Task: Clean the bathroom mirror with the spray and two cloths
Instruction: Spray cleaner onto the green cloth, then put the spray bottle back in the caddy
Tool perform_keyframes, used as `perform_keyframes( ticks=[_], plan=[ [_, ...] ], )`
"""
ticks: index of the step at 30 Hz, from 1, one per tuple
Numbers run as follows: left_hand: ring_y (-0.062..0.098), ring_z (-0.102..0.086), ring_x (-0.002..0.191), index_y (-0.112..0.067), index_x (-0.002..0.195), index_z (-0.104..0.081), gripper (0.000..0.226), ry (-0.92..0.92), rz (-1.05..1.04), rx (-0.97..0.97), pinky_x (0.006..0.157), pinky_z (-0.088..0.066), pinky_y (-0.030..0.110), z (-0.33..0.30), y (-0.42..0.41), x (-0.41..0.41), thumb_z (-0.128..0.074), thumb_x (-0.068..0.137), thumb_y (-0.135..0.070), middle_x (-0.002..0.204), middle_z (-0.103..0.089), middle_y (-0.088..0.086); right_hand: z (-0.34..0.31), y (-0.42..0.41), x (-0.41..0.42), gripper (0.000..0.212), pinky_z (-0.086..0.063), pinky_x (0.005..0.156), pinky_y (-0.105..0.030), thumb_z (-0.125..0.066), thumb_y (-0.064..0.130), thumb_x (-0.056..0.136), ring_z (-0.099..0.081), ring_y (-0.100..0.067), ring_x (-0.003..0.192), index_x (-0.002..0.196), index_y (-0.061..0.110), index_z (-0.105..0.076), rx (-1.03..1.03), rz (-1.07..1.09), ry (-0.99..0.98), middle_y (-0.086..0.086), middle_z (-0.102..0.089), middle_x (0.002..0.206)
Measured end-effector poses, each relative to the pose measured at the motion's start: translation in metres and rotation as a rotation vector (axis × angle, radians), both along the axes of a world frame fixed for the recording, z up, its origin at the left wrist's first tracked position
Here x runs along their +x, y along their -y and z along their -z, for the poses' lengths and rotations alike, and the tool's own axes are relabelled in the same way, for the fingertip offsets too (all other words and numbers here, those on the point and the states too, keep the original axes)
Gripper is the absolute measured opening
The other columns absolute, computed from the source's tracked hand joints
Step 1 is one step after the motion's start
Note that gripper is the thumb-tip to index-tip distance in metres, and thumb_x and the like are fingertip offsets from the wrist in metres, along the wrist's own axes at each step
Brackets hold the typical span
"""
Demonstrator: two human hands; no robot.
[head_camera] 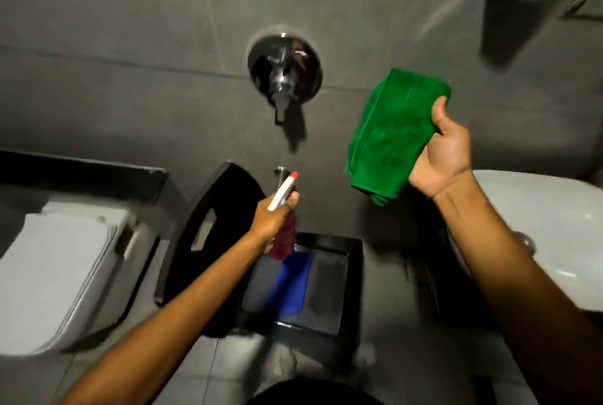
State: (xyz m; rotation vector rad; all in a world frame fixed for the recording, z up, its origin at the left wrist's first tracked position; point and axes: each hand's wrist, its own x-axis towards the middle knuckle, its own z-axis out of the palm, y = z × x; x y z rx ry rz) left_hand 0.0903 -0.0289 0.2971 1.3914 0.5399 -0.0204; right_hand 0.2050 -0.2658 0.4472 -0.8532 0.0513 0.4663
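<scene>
My left hand grips a spray bottle with a white trigger head, a red nozzle tip and dark red liquid, held low in the middle of the view. My right hand holds up a folded green cloth in front of the grey tiled wall. A blue cloth lies below the bottle in a black square bin on the floor. A corner of the mirror frame shows at the top right edge.
A chrome wall valve sticks out of the grey wall at centre. A white toilet is at the left, a white basin at the right. A black bin lid leans between toilet and bin.
</scene>
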Motion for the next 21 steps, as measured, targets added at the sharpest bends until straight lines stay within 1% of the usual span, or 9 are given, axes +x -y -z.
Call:
perform_keyframes(
  ticks=[1,3,4,6,7,9,13,17,21],
  plan=[
    [-0.004,-0.045,0.041,-0.021,0.086,-0.070,0.015,-0.060,-0.055,0.030,0.046,-0.040,0.012,0.027,-0.005,-0.009,-0.070,0.098,-0.012,0.054,-0.055,-0.014,0.024,-0.002,-0.011,0.061,-0.050,0.102,-0.055,-0.038,0.058,0.098,-0.064,-0.031,0.122,0.126,0.012,-0.068,0.017,-0.011,-0.069,-0.011,-0.069,0.130],
    [-0.007,-0.045,0.043,-0.018,0.095,-0.072,0.009,-0.156,-0.129,0.103,0.049,-0.040,0.012,0.068,-0.012,-0.026,-0.068,0.098,-0.010,0.062,-0.056,-0.008,0.067,-0.006,-0.033,0.061,-0.052,0.099,-0.056,-0.041,0.058,0.096,-0.063,-0.031,0.124,0.127,0.013,-0.067,0.021,-0.006,-0.150,-0.010,-0.067,0.132],
    [-0.006,-0.050,0.056,-0.012,0.109,-0.074,0.012,-0.187,-0.143,0.116,0.059,-0.045,0.016,0.083,-0.015,-0.032,-0.068,0.099,-0.010,0.074,-0.061,0.001,0.084,-0.008,-0.043,0.061,-0.054,0.097,-0.055,-0.039,0.058,0.096,-0.063,-0.031,0.124,0.126,0.014,-0.069,0.022,0.006,-0.184,-0.010,-0.068,0.132],
    [0.012,-0.060,0.090,0.000,0.136,-0.066,0.038,-0.255,-0.159,0.132,0.086,-0.051,0.027,0.115,-0.019,-0.041,-0.067,0.099,-0.008,0.109,-0.073,0.018,0.115,-0.011,-0.059,0.062,-0.057,0.093,-0.050,-0.031,0.057,0.100,-0.066,-0.029,0.119,0.120,0.017,-0.073,0.016,0.033,-0.245,-0.008,-0.071,0.127],
    [0.018,-0.062,0.106,0.005,0.141,-0.061,0.045,-0.266,-0.185,0.132,0.100,-0.051,0.032,0.126,-0.019,-0.045,-0.067,0.098,-0.005,0.128,-0.071,0.024,0.128,-0.010,-0.067,0.061,-0.058,0.091,-0.048,-0.029,0.056,0.101,-0.068,-0.027,0.117,0.117,0.018,-0.075,-0.004,0.053,-0.271,-0.007,-0.073,0.124],
    [0.033,-0.064,0.128,0.010,0.143,-0.057,0.047,-0.287,-0.216,0.127,0.117,-0.046,0.043,0.146,-0.017,-0.049,-0.066,0.098,-0.003,0.143,-0.063,0.029,0.146,-0.009,-0.081,0.057,-0.059,0.087,-0.047,-0.033,0.055,0.100,-0.071,-0.026,0.112,0.112,0.020,-0.077,-0.025,0.099,-0.316,-0.006,-0.075,0.119],
    [0.045,-0.059,0.137,0.012,0.141,-0.058,0.046,-0.326,-0.217,0.147,0.122,-0.042,0.051,0.180,-0.018,-0.047,-0.066,0.097,0.002,0.144,-0.062,0.030,0.168,-0.004,-0.095,0.056,-0.059,0.084,-0.048,-0.035,0.055,0.099,-0.070,-0.028,0.114,0.112,0.021,-0.077,-0.036,0.126,-0.351,-0.007,-0.074,0.122],
    [0.043,-0.057,0.140,0.010,0.145,-0.054,0.051,-0.338,-0.217,0.103,0.123,-0.041,0.046,0.204,-0.016,-0.051,-0.065,0.096,0.004,0.149,-0.058,0.029,0.180,0.001,-0.100,0.052,-0.054,0.096,-0.056,-0.042,0.055,0.096,-0.066,-0.032,0.120,0.119,0.020,-0.074,-0.056,0.127,-0.349,-0.010,-0.068,0.131],
    [0.035,-0.052,0.146,-0.003,0.162,-0.034,0.079,-0.417,-0.302,0.040,0.124,-0.040,0.047,0.205,-0.021,-0.057,-0.072,0.093,0.001,0.160,-0.049,0.021,0.184,0.003,-0.101,0.054,-0.053,0.097,-0.055,-0.048,0.054,0.092,-0.063,-0.034,0.122,0.127,0.018,-0.068,-0.064,0.132,-0.351,-0.012,-0.066,0.135]
  ],
)
